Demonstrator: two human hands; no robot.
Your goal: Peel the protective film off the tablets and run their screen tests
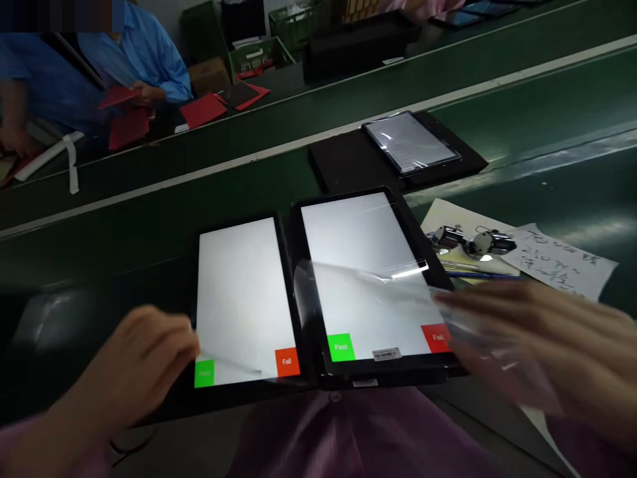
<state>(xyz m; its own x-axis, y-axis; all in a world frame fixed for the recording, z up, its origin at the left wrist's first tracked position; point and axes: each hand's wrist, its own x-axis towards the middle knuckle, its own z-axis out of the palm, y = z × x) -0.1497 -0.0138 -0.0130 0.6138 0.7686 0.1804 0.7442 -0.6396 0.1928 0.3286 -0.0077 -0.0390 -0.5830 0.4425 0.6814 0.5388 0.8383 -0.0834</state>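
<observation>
Two tablets with lit white screens lie side by side before me, the left tablet (pixel 241 292) and the right tablet (pixel 368 265). Each shows a green Pass box and a red Fail box along its lower edge. My right hand (pixel 542 345), blurred, grips a clear protective film (pixel 368 273) that is lifted and curled over the right tablet. My left hand (pixel 144 362) is closed at the left tablet's lower left edge. From its fingertips a thin pale streak runs over the screen; what it is I cannot make out. A barcode label (pixel 387 354) sits under the right screen.
Farther back, another tablet (pixel 413 141) under film rests on a dark pad (pixel 343 162). Right of the tablets are handwritten papers (pixel 562 262), pens and shiny metal pieces (pixel 490 243). Across the belt, a person in blue (pixel 134 53) handles red sheets (pixel 129 126). Green crates (pixel 261 56) stand behind.
</observation>
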